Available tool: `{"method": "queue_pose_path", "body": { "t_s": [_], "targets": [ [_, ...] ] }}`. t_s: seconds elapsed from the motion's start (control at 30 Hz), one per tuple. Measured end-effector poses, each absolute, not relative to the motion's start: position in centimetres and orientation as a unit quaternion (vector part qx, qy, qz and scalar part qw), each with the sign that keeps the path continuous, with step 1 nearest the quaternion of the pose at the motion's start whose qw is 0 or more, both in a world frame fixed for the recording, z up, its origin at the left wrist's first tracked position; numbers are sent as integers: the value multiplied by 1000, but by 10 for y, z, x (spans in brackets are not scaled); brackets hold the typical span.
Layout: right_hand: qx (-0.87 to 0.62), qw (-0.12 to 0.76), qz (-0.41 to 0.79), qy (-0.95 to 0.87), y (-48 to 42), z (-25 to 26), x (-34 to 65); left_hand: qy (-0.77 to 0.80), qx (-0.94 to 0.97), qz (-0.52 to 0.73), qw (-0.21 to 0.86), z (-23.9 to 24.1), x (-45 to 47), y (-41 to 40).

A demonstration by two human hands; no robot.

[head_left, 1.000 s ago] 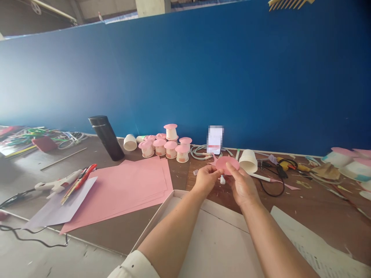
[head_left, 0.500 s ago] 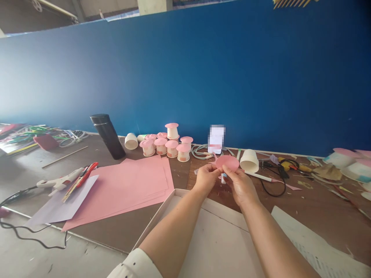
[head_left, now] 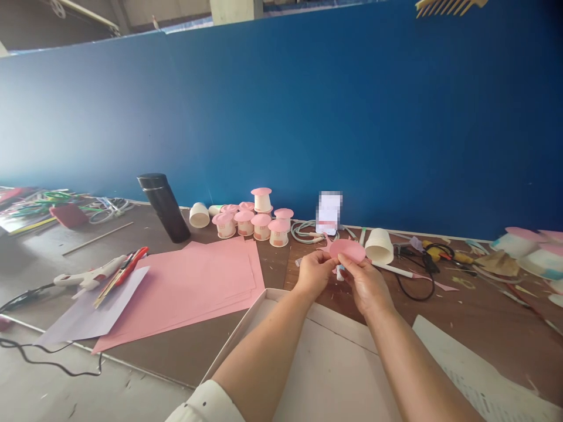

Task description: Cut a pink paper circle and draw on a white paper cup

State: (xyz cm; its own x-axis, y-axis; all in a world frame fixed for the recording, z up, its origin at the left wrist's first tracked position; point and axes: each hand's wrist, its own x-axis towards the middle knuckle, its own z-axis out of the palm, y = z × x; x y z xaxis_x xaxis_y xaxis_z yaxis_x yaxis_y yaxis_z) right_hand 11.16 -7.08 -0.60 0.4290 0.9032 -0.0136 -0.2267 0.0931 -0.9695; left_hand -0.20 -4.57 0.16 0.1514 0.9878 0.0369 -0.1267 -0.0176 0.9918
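My left hand [head_left: 313,272] and my right hand [head_left: 366,285] meet above the brown table [head_left: 475,316], both pinching a small pink paper disc [head_left: 348,249]. The left fingers grip its left edge, the right fingers its lower right edge. A small white glue stick [head_left: 339,272] lies on the table just under the disc. A white paper cup [head_left: 379,245] lies on its side right behind the disc.
Pink paper sheets [head_left: 193,286] lie at the left, with a glue gun [head_left: 85,276] and red scissors [head_left: 127,265] beyond them. Several pink-topped cups [head_left: 253,220], a black flask [head_left: 162,206] and a phone [head_left: 328,213] stand by the blue wall. An open white box [head_left: 281,305] sits under my forearms.
Both hands keep hold of the pink disc, which has shifted only slightly. The view has drifted a little.
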Motion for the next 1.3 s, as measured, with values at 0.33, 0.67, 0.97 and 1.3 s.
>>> {"method": "queue_pose_path", "body": {
  "t_s": [0.33,0.67,0.97,1.3],
  "targets": [
    [-520,629,487,-310,-73,-2,108,512,588,508,366,-1,-7,-44],
    [-481,627,458,-408,-77,4,91,510,702,497,33,-5,-10,-49],
    [-430,688,485,-326,-73,-4,90,473,716,510,-59,-4,-5,-54],
    [-412,698,535,-237,-74,6,107,477,462,559,496,-1,-10,-38]
  ]
}}
